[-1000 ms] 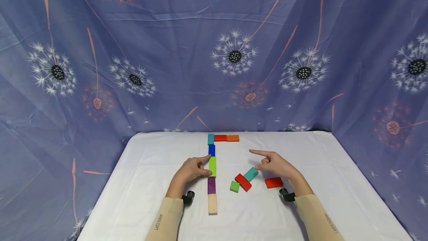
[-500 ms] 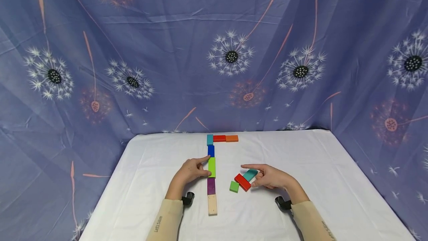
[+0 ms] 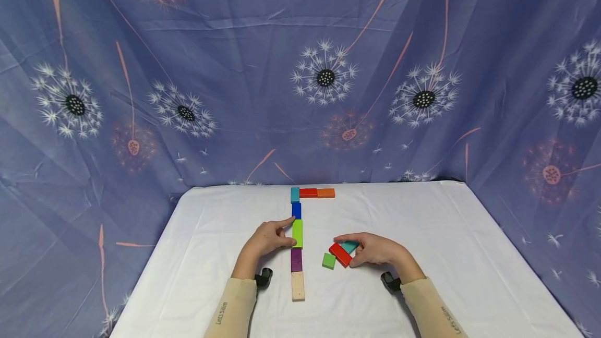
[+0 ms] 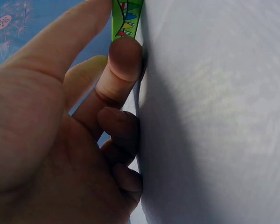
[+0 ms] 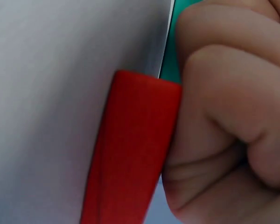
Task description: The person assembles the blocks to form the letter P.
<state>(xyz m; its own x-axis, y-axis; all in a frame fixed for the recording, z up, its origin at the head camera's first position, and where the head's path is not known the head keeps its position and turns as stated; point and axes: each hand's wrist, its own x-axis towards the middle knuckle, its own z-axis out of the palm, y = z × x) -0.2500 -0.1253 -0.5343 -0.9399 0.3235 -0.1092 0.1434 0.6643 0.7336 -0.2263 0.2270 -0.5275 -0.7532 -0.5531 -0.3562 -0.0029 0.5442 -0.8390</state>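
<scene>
In the head view my left hand pinches a lime green block end to end between thumb and index finger. That block lies flat in an upright line, between a blue block and a purple block. The left wrist view shows its printed side past a fingertip. My right hand has index finger and thumb at opposite ends of a tilted red block, with a teal block partly under the hand. A red block lies beside curled fingers in the right wrist view; which one is unclear.
A plain wooden block ends the line nearest me. At the far end, a light blue block, a red block and an orange block form a row to the right. A small green block lies near the tilted red one.
My right hand has moved left and down onto the tilted red block. It now covers the spot where another red block showed earlier. The left hand stays on the lime green block.
</scene>
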